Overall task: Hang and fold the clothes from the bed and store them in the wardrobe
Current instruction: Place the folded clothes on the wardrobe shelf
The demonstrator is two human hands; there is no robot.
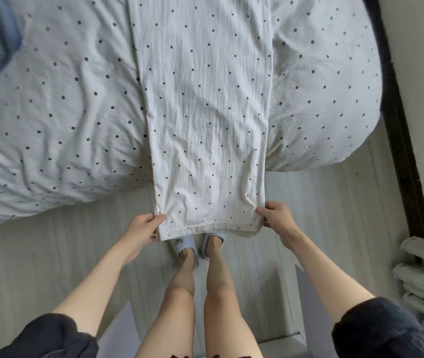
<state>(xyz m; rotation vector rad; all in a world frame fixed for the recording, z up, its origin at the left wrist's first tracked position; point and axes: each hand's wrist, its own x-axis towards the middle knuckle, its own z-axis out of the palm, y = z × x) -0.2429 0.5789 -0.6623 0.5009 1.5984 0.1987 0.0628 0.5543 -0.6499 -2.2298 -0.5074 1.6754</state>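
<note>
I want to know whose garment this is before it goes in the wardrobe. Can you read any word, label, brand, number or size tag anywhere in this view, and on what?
None: no text can be read in this view.
The white dotted garment, pinched at its hem by the left hand and right hand, shows only dots, no tag.
The dotted bed cover and the slippers bear no lettering.

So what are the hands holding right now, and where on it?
The dotted white garment, by its near hem: left hand pinches one corner, right hand the other.
</note>
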